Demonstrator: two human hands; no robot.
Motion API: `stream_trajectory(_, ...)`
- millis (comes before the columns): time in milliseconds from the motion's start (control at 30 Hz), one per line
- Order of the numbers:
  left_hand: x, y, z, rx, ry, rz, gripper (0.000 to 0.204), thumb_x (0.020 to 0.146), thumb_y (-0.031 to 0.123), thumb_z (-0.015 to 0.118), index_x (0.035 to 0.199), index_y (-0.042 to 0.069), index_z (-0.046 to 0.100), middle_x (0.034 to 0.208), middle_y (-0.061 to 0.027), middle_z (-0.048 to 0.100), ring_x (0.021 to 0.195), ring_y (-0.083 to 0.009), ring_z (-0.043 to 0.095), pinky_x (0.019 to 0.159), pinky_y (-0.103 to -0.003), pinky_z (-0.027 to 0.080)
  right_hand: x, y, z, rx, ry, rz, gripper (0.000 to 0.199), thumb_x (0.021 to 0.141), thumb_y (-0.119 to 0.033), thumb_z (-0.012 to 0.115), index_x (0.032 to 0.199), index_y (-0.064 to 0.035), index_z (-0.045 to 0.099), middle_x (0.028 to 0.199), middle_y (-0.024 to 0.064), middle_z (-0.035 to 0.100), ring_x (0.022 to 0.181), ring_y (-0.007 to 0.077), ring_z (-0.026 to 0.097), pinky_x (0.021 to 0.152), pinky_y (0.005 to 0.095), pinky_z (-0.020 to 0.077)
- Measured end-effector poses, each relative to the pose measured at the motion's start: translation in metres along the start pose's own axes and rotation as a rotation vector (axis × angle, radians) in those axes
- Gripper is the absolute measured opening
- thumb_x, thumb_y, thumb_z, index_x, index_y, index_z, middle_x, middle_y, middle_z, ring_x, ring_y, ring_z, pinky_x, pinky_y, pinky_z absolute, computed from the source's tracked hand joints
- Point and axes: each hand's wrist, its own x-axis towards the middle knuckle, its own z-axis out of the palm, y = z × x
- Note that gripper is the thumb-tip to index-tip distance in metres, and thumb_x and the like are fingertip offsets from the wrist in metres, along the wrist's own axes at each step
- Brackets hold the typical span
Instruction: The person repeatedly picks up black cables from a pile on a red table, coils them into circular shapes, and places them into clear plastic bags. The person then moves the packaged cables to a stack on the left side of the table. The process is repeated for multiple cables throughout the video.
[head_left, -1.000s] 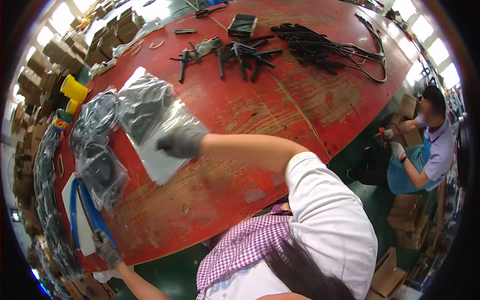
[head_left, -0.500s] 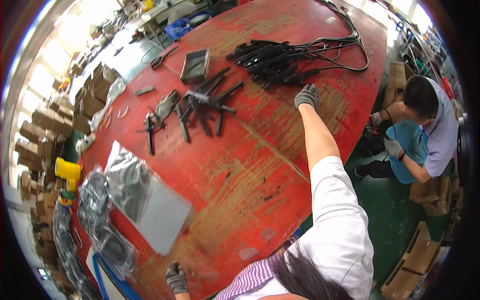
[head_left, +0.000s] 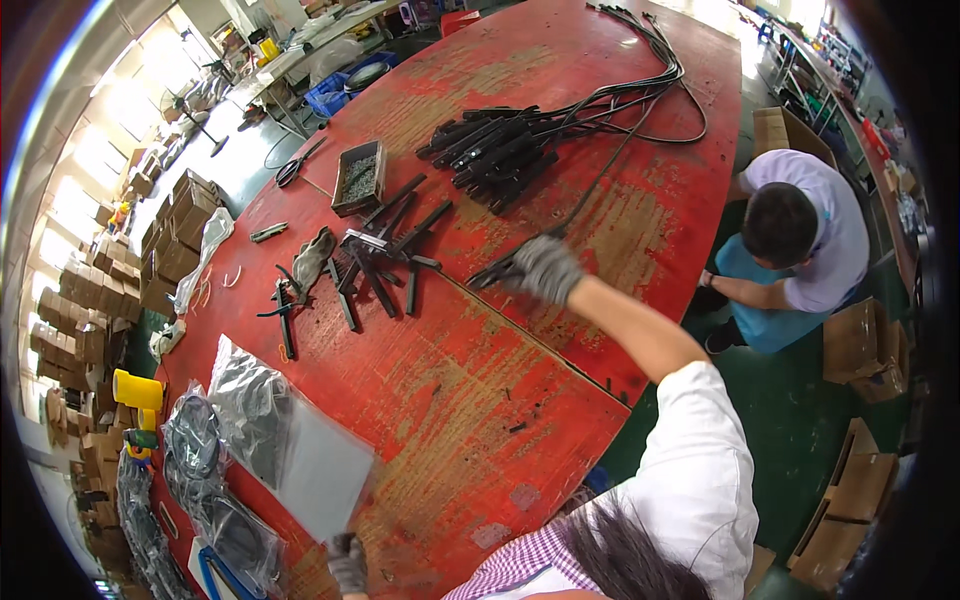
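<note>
My right hand (head_left: 548, 270), in a grey glove, is closed around a black cable with a thick black end piece (head_left: 492, 273) sticking out past the fingers. The cable (head_left: 600, 180) trails back across the table to the other leads. Beyond it lies a pile of long black cable end pieces (head_left: 490, 145). My left hand (head_left: 347, 563), also gloved, is low at the near edge beside a clear plastic bag (head_left: 325, 460); its fingers are loosely bent and slightly apart, and I see nothing in them.
Short black bars (head_left: 380, 275) lie mid-table near pliers (head_left: 283, 300), a loose glove (head_left: 315, 258) and a box of small screws (head_left: 360, 178). Scissors (head_left: 298, 165) lie farther left. Bagged cables (head_left: 205, 450) are at the near left. A person (head_left: 800, 230) sits to the right, beside cartons (head_left: 865, 345).
My right hand has moved left and nearer from beside the pile, now drawing one cable out of it. My left hand has barely moved. The seated person has bent further down.
</note>
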Motion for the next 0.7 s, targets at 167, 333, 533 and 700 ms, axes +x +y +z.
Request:
stream_trajectory(167,0.039,0.155,0.063,-0.341,-0.333,0.111,0.021,0.083,0.017,0.06,0.098,0.002,0.058,0.076,-0.0031,0.058,0.067,-0.0116,0.054,0.062,-0.025,0.046,-0.099,-0.206,-0.034,1.258,-0.14,-0.391,0.023,0.073,-0.028,0.065,0.087,-0.0104,0.061,0.089,0.0084,0.06,0.084,0.0267,0.057,0.075,0.0383,0.0457)
stream_trajectory(333,0.009,0.272,0.098,-0.796,-0.917,-0.503,0.048,0.094,0.036,0.037,0.127,0.001,0.039,0.088,-0.0099,0.062,0.067,-0.0156,0.056,0.064,-0.028,0.049,-0.189,-0.367,-0.01,1.035,0.399,-1.313,0.04,0.076,-0.032,0.061,0.101,-0.0021,0.051,0.11,0.0164,0.051,0.104,0.036,0.049,0.089,0.0494,0.0399)
stream_trajectory(533,-0.034,0.22,-0.009,-1.139,-1.272,-0.446,0.043,0.092,0.038,0.042,0.111,0.0,0.048,0.056,-0.0012,0.044,0.034,-0.0075,0.034,0.03,-0.021,0.027,-0.205,-0.41,0.003,1.0,0.238,-1.31,0.031,0.075,-0.024,0.057,0.097,-0.0028,0.053,0.115,0.018,0.05,0.116,0.0337,0.044,0.096,0.0476,0.0367)
stream_trajectory(700,-0.058,0.157,-0.06,-1.217,-1.122,-0.38,0.03,0.092,0.035,0.045,0.085,0.006,0.05,0.048,0.0069,0.027,0.033,-0.0043,0.02,0.028,-0.022,0.019,-0.169,-0.397,-0.045,0.529,0.675,-1.146,0.037,0.072,-0.031,0.059,0.101,-0.0076,0.056,0.12,0.0149,0.049,0.115,0.0321,0.045,0.099,0.0467,0.033)
